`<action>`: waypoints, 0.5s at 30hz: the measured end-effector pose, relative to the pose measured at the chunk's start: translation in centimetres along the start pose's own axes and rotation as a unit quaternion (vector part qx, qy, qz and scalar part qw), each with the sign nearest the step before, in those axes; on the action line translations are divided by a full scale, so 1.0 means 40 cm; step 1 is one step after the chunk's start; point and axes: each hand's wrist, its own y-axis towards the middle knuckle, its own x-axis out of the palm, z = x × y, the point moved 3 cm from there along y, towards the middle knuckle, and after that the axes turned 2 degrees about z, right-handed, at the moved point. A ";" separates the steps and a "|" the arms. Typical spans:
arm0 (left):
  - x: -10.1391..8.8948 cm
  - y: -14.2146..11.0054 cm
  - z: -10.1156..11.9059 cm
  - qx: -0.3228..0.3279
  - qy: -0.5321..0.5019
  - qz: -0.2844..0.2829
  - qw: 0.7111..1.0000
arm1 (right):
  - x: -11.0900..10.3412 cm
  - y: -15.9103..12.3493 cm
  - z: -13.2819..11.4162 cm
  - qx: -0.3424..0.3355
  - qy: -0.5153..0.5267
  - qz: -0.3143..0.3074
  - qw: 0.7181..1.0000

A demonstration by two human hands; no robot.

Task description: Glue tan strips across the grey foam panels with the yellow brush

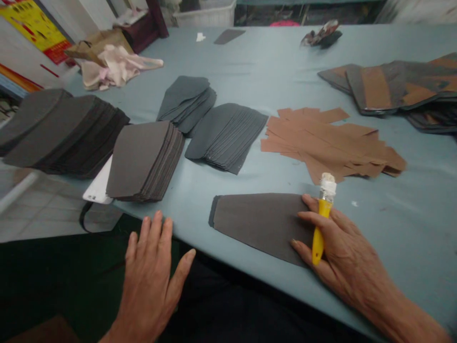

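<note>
White bin [204, 10]; brush [324, 219] in right hand [348, 252]

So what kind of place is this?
Probably a small workshop where things are made. Stacks of cut grey pieces and tan strips lie on a long table, and the right hand holds a yellow brush.

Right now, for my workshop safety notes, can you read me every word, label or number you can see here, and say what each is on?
Yellow poster on the wall: printed, too blurred to read.
Red band at the poster's lower edge: too blurred to read.
Orange strip lower on the wall: too blurred to tell if it has text.
Yellow tool handle in the right hand: no readable marking.
</note>
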 end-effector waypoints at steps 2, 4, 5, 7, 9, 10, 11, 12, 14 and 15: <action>-0.011 -0.018 0.016 0.002 -0.034 -0.005 0.999 | 0.001 -0.001 0.001 0.003 -0.003 -0.001 1.000; -0.008 -0.008 0.058 0.006 -0.072 -0.004 0.997 | 0.001 -0.001 0.002 0.005 -0.004 0.000 1.000; -0.003 0.007 0.080 0.006 -0.091 0.001 0.996 | 0.001 0.000 0.001 0.004 -0.003 0.000 1.000; 0.011 0.049 0.116 0.011 -0.126 0.013 0.992 | 0.000 0.002 0.000 0.000 0.002 0.001 1.000; 0.027 0.098 0.135 0.026 -0.151 0.015 0.988 | 0.000 0.003 -0.002 0.002 0.004 0.001 1.000; 0.035 0.121 0.138 0.035 -0.156 0.011 0.987 | 0.000 0.003 -0.002 0.004 0.004 0.002 1.000; 0.043 0.142 0.139 0.045 -0.159 0.004 0.986 | 0.000 0.003 -0.002 0.007 0.002 0.002 1.000; 0.050 0.160 0.137 0.054 -0.158 -0.004 0.986 | 0.000 0.002 -0.003 0.011 -0.001 0.004 1.000; 0.061 0.184 0.131 0.063 -0.157 -0.019 0.985 | -0.001 0.002 -0.004 0.014 -0.006 0.005 1.000; 0.064 0.190 0.128 0.065 -0.158 -0.023 0.985 | -0.002 0.002 -0.005 0.013 -0.009 0.006 1.000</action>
